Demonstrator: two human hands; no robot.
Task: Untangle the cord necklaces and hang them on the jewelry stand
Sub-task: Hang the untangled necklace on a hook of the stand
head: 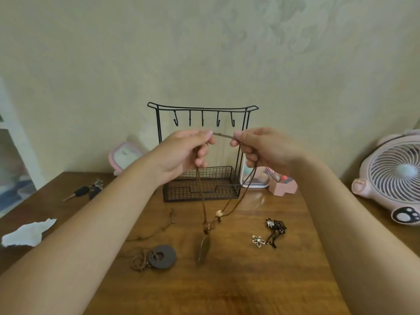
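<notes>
My hands, left and right, both pinching the brown cord necklace before the jewelry stand, pendant dangling.

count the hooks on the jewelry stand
5 bare hooks in a row under the top bar of the jewelry stand: far left, left of centre, centre, right of centre, far right. None looks hidden.

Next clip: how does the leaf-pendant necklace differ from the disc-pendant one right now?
The leaf-pendant necklace hangs from the left hand and right hand, which pinch its cord; the disc-pendant necklace lies untouched on the table. The leaf pendant is long and narrow, the disc round with a hole. Both have brown cord; neither hangs on the jewelry stand.
</notes>
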